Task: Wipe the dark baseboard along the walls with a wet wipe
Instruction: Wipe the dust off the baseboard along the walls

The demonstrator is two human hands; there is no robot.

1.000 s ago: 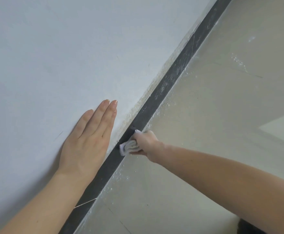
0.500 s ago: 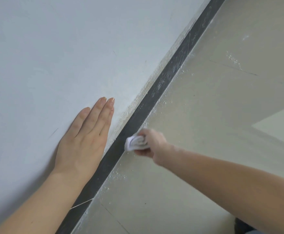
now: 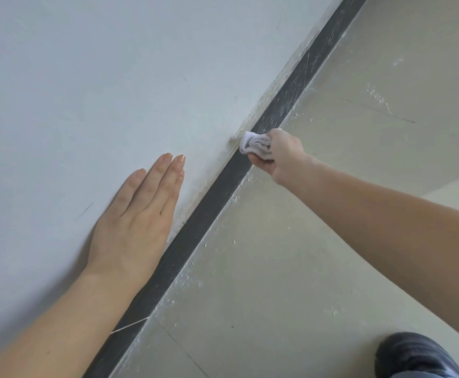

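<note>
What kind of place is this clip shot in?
Probably an unfinished or freshly renovated room: a bare pale wall, a dark baseboard streaked with white dust, and a plain floor speckled with white crumbs.

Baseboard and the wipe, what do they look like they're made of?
Baseboard: matte dark grey strip, maybe painted wood or plastic; flat face, pale scuffs further along, nothing settles which. Wet wipe: probably thin white nonwoven cloth; it bunches into soft folds in the right hand.

arms: both forearms bare to frame edge | left hand (image 3: 130, 227): bare, short natural nails | right hand (image 3: 283, 159): bare | foot: black rounded shoe (image 3: 413, 356), bottom corner | leg: grey-blue trouser hem (image 3: 427, 374) at the shoe
</note>
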